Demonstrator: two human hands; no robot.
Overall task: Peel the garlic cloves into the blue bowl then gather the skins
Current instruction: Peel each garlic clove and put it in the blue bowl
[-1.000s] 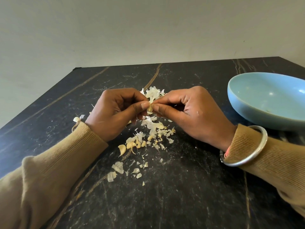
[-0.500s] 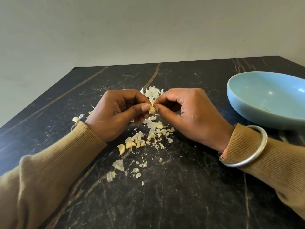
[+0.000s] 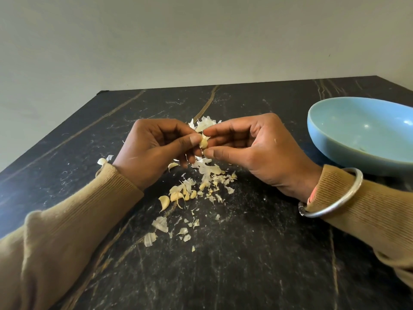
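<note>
garlic clove (image 3: pixel 203 143) was held up off the table (image 3: pixel 245 253), well to the left of the blue bowl (image 3: pixel 330 153), pinched between the two hands. the left hand (image 3: pixel 156 151) was curled round it, thumb pressed on its side. the right hand (image 3: pixel 252 148) was closed on it from the bowl's side, forefinger at the top and thumb at the lower end, where a flap of skin seemed to be caught. the peeling step was judged to be in hand and not far along: several cloves (image 3: pixel 164 202) lay left of the bowl among loose skins (image 3: pixel 206 173), and no clove could be made out in the part of the bowl that showed. for the next move, the skin would need to be pulled clear and the bare clove carried right and dropped into the bowl
</note>
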